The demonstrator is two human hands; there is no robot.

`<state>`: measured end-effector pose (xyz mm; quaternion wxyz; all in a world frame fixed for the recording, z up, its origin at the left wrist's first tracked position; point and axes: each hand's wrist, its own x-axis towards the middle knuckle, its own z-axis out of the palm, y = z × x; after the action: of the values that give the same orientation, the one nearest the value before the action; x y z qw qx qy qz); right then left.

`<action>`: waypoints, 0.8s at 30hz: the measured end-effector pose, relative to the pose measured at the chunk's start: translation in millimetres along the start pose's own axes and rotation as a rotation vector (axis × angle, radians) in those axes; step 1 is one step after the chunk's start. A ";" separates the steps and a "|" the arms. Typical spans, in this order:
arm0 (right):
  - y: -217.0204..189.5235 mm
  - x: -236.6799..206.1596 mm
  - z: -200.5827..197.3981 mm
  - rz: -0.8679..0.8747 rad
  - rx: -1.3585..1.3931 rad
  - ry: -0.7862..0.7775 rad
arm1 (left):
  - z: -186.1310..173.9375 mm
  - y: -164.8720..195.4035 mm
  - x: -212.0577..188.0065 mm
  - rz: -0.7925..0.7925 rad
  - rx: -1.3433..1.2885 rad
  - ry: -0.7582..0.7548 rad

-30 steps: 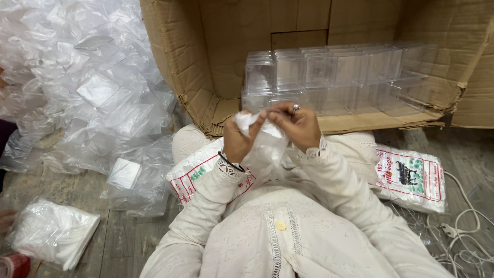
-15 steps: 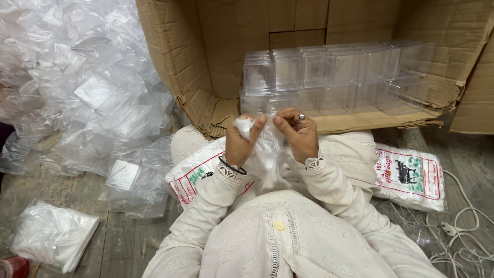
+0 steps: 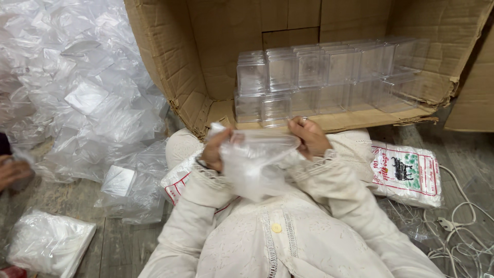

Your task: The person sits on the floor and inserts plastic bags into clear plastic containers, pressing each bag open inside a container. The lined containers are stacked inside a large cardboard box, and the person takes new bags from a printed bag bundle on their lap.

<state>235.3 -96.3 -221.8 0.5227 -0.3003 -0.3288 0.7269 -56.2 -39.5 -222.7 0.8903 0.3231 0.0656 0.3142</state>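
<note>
Head view: clear plastic bag (image 3: 254, 164) held up in front of the chest, over the lap, between both hands. Left hand (image 3: 215, 150) grips the bag's left upper edge, fingers curled in tight, thumb side pinched on the film. Right hand (image 3: 310, 137) grips the right upper edge, fingers closed on it, a ring visible on one finger. Bag mouth stretched roughly level between the two hands, body of the bag hanging crumpled below; cannot tell if anything is inside. Both cream sleeves (image 3: 329, 177) with lace cuffs run down to the bottom of frame, buttoned cream garment (image 3: 278, 242) below the bag.

Just beyond the hands, a large cardboard box (image 3: 175, 67) lies on its side, opening facing the person. Inside it, clear plastic boxes (image 3: 319, 77) stacked in two rows, side by side, along the lower flap. Under the person's left forearm, a printed white packet with red trim (image 3: 175, 183), partly hidden. Matching printed packet (image 3: 409, 172) lies flat on the floor to the person's right. White cables and a plug (image 3: 453, 226) in the lower-right corner. Big heap of loose clear bags (image 3: 77, 87) fills the left side. Flat bundle of bags (image 3: 46, 244) at the lower left on the wooden floor (image 3: 113, 242). Another person's hand (image 3: 13, 172) at the left edge, blurred, touching the heap.
</note>
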 end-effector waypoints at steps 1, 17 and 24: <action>-7.0 -4.9 -8.6 0.059 -0.148 -0.001 | -7.4 8.6 -2.2 -0.058 -0.263 -0.125; 17.4 90.0 -57.5 -0.289 -0.633 0.606 | -42.6 -38.8 144.1 0.243 0.902 0.996; 12.0 60.3 -30.6 -0.349 -0.286 0.472 | -3.9 -24.5 106.6 0.370 0.689 0.657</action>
<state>236.0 -36.4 -255.4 0.6539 -0.4701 -0.3438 0.4829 39.9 12.2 -231.7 0.5937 0.4883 0.3837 0.5117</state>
